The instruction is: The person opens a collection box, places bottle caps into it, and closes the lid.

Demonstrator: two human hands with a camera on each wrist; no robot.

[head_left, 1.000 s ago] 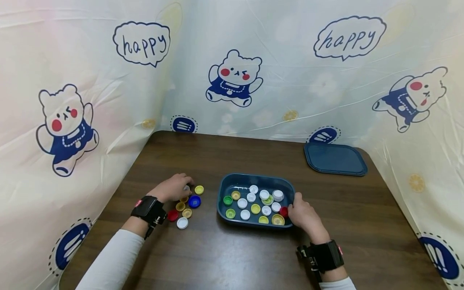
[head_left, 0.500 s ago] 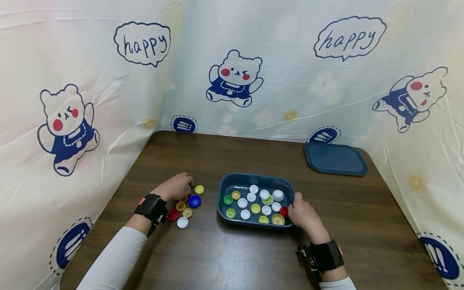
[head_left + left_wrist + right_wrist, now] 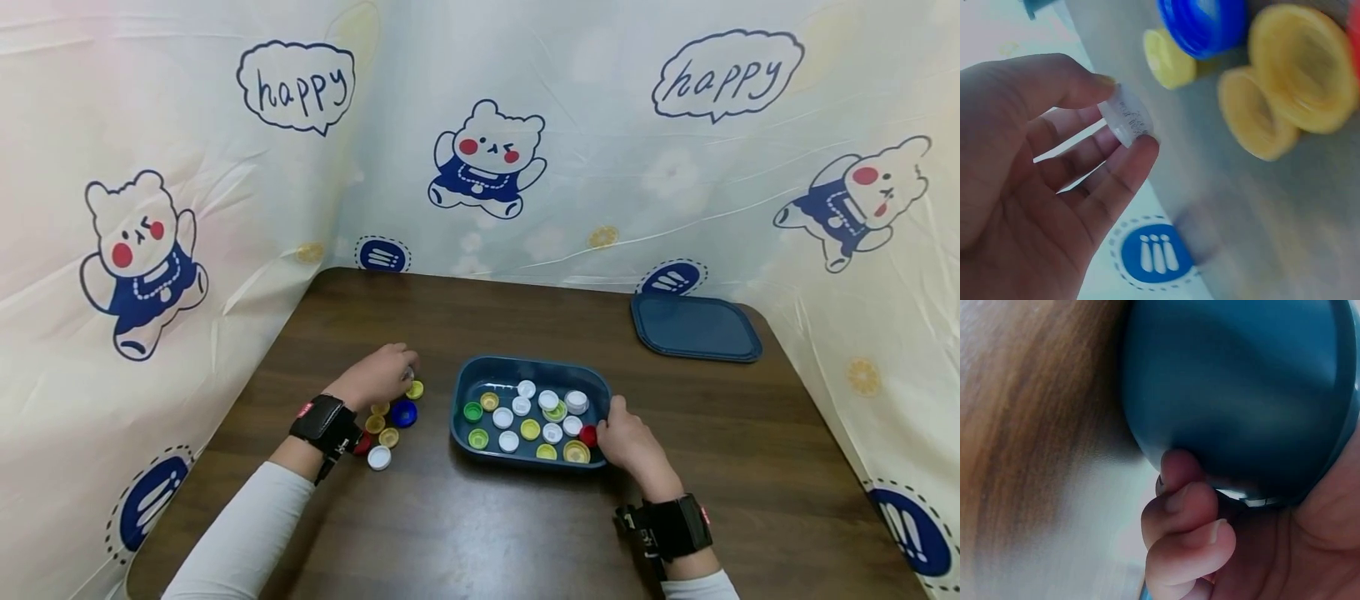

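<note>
My left hand [image 3: 375, 377] pinches a white bottle cap [image 3: 1125, 115] between thumb and fingertips, raised off the table in the left wrist view. Loose caps lie below and beside that hand: a yellow cap [image 3: 415, 390], a blue cap [image 3: 405, 413], a white cap [image 3: 379, 457], a red cap [image 3: 363, 443] partly hidden by the wrist strap, and several orange ones. My right hand [image 3: 632, 437] grips the right end of a dark blue box [image 3: 517, 462], fingers curled against its outer wall in the right wrist view. Several white, yellow, green and red caps lie inside.
A flat dark blue lid [image 3: 697, 329] lies at the back right of the brown wooden table [image 3: 480, 533]. A printed curtain [image 3: 600, 150] surrounds the table's back and sides.
My left hand has lifted and moved slightly right and away from me, carrying the white bottle cap. The right hand and the box keep their place.
</note>
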